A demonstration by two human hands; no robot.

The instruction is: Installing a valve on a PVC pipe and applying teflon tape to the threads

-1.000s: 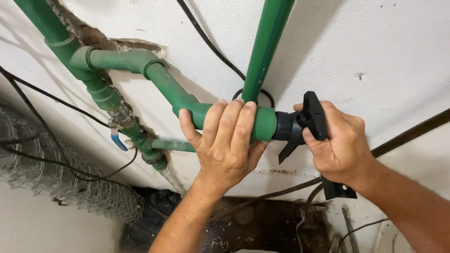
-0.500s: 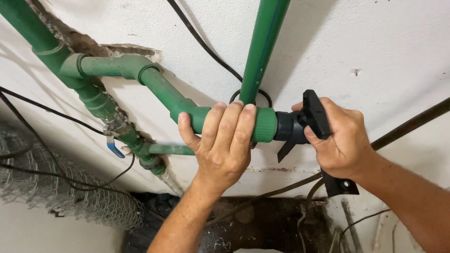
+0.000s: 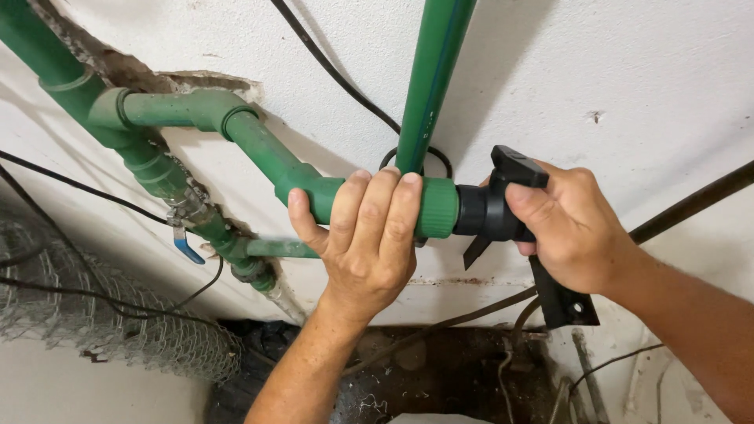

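My left hand [image 3: 367, 235] wraps around a green plastic pipe fitting [image 3: 436, 207] where an angled green pipe [image 3: 267, 153] meets it against a white wall. My right hand [image 3: 569, 228] grips a black plastic tap [image 3: 495, 210] that joins the fitting's right end; a black handle part [image 3: 561, 298] hangs below my palm. A second green pipe [image 3: 434, 78] runs up the wall just behind my left fingers.
More green pipework [image 3: 102, 110] with a small blue-handled valve [image 3: 187, 250] sits at the left by broken plaster. Black cables [image 3: 338, 78] cross the wall. Wire mesh [image 3: 102, 322] lies lower left, and a dark opening [image 3: 440, 369] gapes below the hands.
The view has shifted slightly, so the pipes sit a little lower left. Both hands keep the same grip on fitting and tap.
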